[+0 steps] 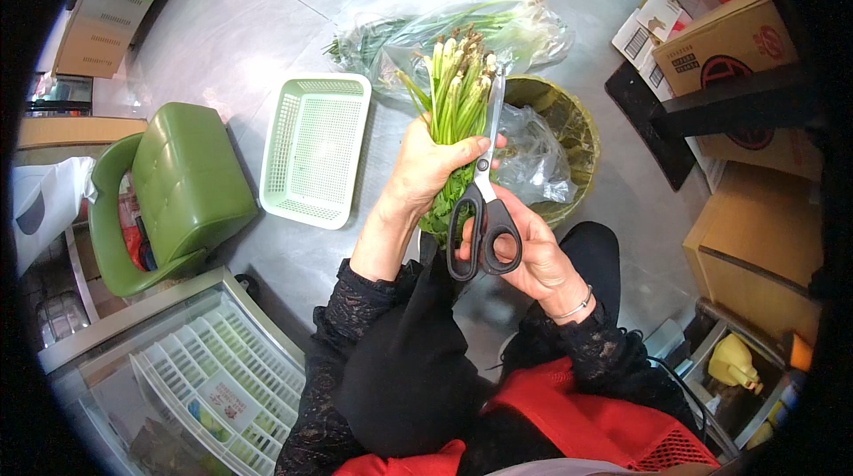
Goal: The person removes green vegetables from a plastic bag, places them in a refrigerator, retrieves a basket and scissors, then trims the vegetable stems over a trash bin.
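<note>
My left hand point(430, 166) is wrapped around a bunch of leafy green stalks point(456, 96), with the pale root ends up and the leaves hanging below. In my right hand point(536, 253) is a pair of black-handled scissors point(485, 209). Their metal blades point away from me along the right side of the bunch, near my left thumb, and look closed together. Past the root ends, a clear plastic bag point(426, 16) of long green onions lies on the floor. A bin point(586, 136) with a yellowish liner stands to the right, holding crumpled clear plastic.
A pale green plastic basket point(270, 163) sits on the floor to the left, beside a green padded chair point(193, 176). At lower left is a glass-topped case point(220, 283) with a white rack inside. Cardboard boxes point(740, 43) and a black metal table base point(640, 123) stand to the right.
</note>
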Demonstrator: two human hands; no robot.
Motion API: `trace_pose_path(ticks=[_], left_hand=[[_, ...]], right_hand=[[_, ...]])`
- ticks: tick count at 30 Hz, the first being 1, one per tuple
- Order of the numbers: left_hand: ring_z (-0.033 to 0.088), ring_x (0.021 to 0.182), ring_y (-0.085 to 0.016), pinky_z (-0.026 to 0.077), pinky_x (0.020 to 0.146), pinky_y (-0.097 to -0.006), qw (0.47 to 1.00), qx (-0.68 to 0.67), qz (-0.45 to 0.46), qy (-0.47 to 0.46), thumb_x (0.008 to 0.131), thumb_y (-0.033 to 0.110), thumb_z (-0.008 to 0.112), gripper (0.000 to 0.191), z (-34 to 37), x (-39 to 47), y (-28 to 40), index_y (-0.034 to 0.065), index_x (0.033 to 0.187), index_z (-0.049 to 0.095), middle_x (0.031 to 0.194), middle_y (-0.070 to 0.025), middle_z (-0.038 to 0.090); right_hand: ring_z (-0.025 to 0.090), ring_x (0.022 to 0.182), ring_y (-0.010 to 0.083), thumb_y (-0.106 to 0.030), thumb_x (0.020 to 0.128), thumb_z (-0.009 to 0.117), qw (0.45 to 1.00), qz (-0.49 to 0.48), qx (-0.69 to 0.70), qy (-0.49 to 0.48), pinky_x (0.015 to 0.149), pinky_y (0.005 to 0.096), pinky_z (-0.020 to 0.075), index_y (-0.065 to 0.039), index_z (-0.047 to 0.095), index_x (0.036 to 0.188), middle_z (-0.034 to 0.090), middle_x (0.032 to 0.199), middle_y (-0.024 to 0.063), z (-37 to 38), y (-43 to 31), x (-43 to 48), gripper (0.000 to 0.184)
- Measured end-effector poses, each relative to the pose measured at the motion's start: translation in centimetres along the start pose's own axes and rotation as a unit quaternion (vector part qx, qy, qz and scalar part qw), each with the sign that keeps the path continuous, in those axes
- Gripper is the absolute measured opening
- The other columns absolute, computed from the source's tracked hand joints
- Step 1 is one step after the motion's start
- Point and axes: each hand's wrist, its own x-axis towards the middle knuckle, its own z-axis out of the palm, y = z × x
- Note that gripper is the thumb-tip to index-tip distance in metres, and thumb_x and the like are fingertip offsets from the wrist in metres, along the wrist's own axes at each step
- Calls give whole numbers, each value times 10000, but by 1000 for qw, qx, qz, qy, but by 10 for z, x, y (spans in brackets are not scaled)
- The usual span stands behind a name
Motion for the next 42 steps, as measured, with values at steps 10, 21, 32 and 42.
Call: trace_pose_path(ticks=[10, 21, 32, 42], left_hand=[[611, 639, -148, 509, 584, -288, 999, 34, 9, -35, 847, 93, 728, 300, -27, 11, 20, -38, 1097, 625, 872, -83, 663], [587, 660, -119, 487, 502, -259, 983, 146, -100, -39, 819, 65, 783, 304, -44, 35, 23, -26, 1064, 627, 832, -58, 631], [600, 649, -110, 491, 505, -246, 969, 169, -159, -90, 804, 68, 804, 285, -45, 63, 22, -19, 1023, 644, 794, -55, 646], [598, 609, -109, 477, 480, -241, 961, 161, -185, -129, 808, 76, 804, 271, -40, 88, 15, -16, 1007, 645, 761, -52, 643]], right_hand=[[662, 762, 246, -37, 756, 805, 969, -65, -197, 132, 685, 339, 542, -102, 258, 1561, 630, 990, 151, 22, -48, -25, 975], [628, 773, 165, -387, 758, 865, 961, 33, -247, 116, 696, 290, 510, -52, 266, 1560, 631, 915, 95, -5, -53, -45, 1056], [596, 784, 74, -99, 837, 797, 921, 73, -340, 175, 701, 229, 479, 18, 373, 1501, 658, 886, 31, -9, -61, -41, 797], [611, 686, 94, -58, 851, 768, 912, 109, -343, 195, 619, 242, 497, 19, 396, 1483, 668, 838, 46, -10, -73, -36, 737]])
